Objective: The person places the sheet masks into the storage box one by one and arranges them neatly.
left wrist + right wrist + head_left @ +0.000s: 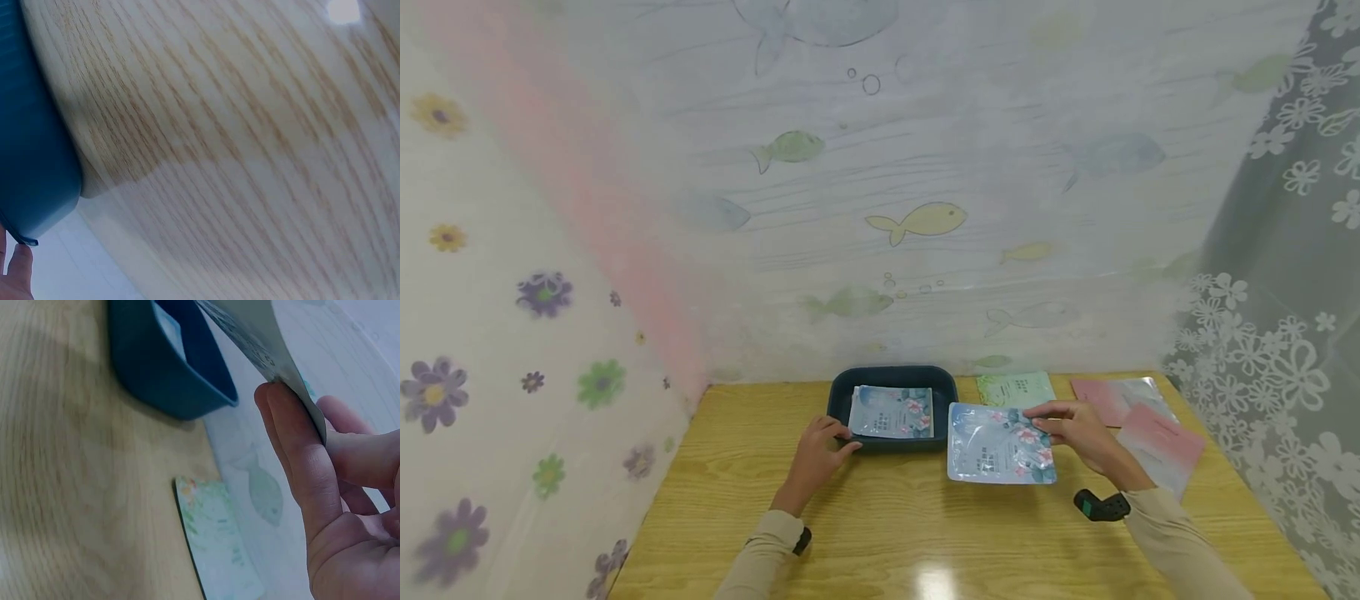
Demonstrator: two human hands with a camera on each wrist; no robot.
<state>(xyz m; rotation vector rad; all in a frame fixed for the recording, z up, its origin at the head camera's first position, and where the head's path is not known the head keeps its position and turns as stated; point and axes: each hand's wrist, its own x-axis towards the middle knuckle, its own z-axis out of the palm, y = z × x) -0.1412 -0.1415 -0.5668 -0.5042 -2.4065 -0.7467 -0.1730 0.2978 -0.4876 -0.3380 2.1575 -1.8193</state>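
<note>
My right hand point(1084, 437) pinches the upper right corner of a flat, shiny blue packet point(1000, 446) printed with pink flowers, between thumb and fingers. The packet is held in the air just right of a dark blue plastic tub point(892, 446). Inside the tub lies another blue flowered packet point(891, 412), perhaps with others beneath it. At the tub's front left corner my left hand point(817, 458) grips the rim. In the left wrist view, only fingertips point(19, 269) show at the rim. The right wrist view has the held packet point(269, 344) nearly edge-on.
A green packet point(1017, 388) lies on the wooden table point(880, 533) behind the held one. Two pink and silver packets point(1123, 400) point(1161, 446) overlap at the right, near my right forearm. A fish-patterned curtain point(917, 317) hangs along the table's back edge.
</note>
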